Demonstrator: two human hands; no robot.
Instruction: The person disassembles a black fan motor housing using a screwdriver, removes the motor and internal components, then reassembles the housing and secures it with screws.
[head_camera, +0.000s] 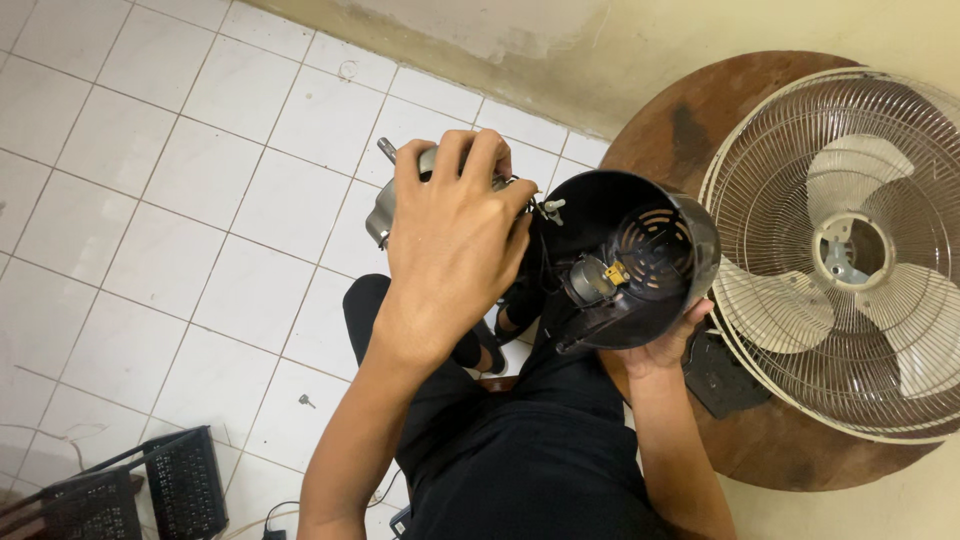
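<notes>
At the far left, on the white tiled floor (150, 200), lies a black plastic crate (150, 490), cut off by the frame's edge, and a small screw (305, 401) sits loose on a tile nearby. We see no packages, labels or signs.

Toward the middle, our left hand (455, 250) covers the grey metal fan motor (385, 205), fingers (470, 160) clamped over its top, its shaft poking out toward the wall. Just right of it, wires run from the motor into the black motor cover (640, 260), which our right hand (665, 345) cups from below, fingers wrapped under its rim; a small part with a yellow piece sits inside. We judge the motor is being worked free of, or into, its cover; the next move calls for care with those wires.

At the right, the cream fan cage (850, 250) with blades lies flat on a round wooden bench (700, 110).
</notes>
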